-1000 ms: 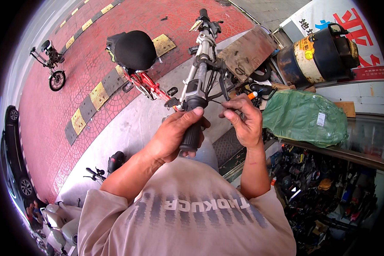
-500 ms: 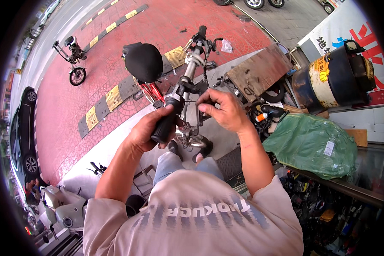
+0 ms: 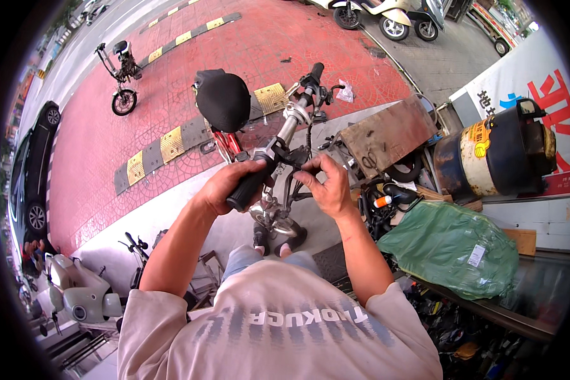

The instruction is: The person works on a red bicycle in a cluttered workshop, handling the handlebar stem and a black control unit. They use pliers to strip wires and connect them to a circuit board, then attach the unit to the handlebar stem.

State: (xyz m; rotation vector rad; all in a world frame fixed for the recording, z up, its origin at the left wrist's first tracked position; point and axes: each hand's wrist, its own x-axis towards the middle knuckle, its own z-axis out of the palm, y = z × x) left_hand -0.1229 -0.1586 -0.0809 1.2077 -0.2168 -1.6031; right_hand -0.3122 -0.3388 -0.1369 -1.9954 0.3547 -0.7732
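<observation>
L grip (image 3: pixel 227 185) wraps the black handle (image 3: pixel 246 192) at handlebar's (image 3: pixel 287 132) near end, R grip (image 3: pixel 303 172) pressed tog., can't tell on what; if L slackens, bar might twist & R slip.

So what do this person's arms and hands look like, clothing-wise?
The left hand and right hand are ungloved, and both forearms are bare. Short, loose, plain beige sleeves cover the upper arms. They belong to a beige shirt with smudgy blue-grey stripes and pale lettering.
</observation>
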